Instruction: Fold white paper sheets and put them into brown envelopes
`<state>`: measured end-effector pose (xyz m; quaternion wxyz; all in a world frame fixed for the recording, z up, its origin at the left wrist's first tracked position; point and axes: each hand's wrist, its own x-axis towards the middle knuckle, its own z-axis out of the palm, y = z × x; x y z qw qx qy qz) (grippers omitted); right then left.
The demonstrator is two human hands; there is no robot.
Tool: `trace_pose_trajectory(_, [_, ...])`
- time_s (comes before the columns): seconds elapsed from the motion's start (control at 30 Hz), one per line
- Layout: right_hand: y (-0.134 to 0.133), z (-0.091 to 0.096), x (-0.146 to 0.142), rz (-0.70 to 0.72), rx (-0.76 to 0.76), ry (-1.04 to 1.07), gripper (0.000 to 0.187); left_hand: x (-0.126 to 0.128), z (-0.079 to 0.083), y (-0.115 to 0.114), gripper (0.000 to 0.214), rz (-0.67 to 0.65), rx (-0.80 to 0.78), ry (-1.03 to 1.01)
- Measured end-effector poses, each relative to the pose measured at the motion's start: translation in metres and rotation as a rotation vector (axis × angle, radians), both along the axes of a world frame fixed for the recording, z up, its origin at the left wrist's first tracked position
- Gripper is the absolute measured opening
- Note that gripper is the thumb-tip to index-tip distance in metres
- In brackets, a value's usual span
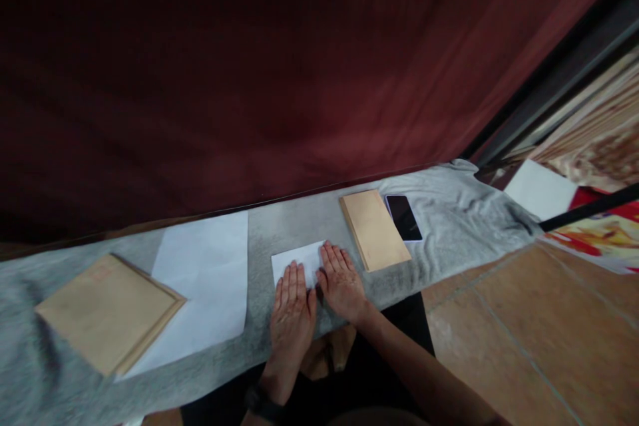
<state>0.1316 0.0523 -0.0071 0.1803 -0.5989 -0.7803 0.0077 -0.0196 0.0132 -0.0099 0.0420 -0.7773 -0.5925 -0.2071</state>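
Note:
A small white sheet of paper (299, 255), apparently folded, lies on the grey cloth in front of me. My left hand (292, 306) rests flat on its left part, fingers stretched out and pointing away from me. Flat on the right end of the paper is my right hand (343, 283), its fingers also extended. Both palms cover the near part of the sheet. Just right of my right hand lies a stack of brown envelopes (375, 229). Left of my left hand is a larger white sheet (210, 273).
Another stack of brown envelopes (110, 313) overlaps the large sheet at the left. A phone (403, 217) lies beside the right-hand stack. The grey cloth (449, 213) covers a narrow surface against a dark red panel (279, 80). Tiled floor (499, 339) shows at right.

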Motion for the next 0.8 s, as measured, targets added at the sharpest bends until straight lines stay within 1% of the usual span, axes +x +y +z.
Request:
trace_pose_trajectory(0.17, [0.001,0.001,-0.001,-0.007,-0.002,0.018,0.056,-0.013,0.004,-0.004,0.068,0.09,0.024,0.024])
trace_pose_trajectory(0.33, [-0.003,0.01,0.001,0.002,-0.005,0.028,0.055,-0.013,0.005,-0.005,0.068,0.108,0.016,0.026])
trace_pose_trajectory(0.37, [-0.006,0.013,0.001,0.025,-0.002,0.032,0.055,-0.013,0.005,-0.005,0.068,0.11,0.009,0.02])
trace_pose_trajectory(0.43, [-0.017,0.016,0.001,0.12,0.006,0.04,0.054,-0.012,0.006,-0.005,0.067,0.109,-0.014,0.012])
trace_pose_trajectory(0.5, [-0.03,0.016,0.001,0.225,0.015,0.046,0.053,-0.012,0.006,-0.006,0.065,0.105,-0.039,0.009])
trace_pose_trajectory(0.53, [-0.036,0.015,0.001,0.247,0.021,0.048,0.054,-0.012,0.006,-0.006,0.064,0.102,-0.049,0.009])
trace_pose_trajectory(0.63, [-0.048,0.011,0.004,0.204,0.045,0.057,0.057,-0.012,0.006,-0.007,0.064,0.094,-0.064,0.004])
trace_pose_trajectory(0.7, [-0.051,0.009,0.007,0.173,0.055,0.055,0.059,-0.012,0.006,-0.007,0.064,0.1,-0.064,-0.001])
trace_pose_trajectory(0.8, [-0.05,0.009,0.011,0.174,0.059,0.038,0.06,-0.013,0.006,-0.007,0.064,0.114,-0.052,-0.003])
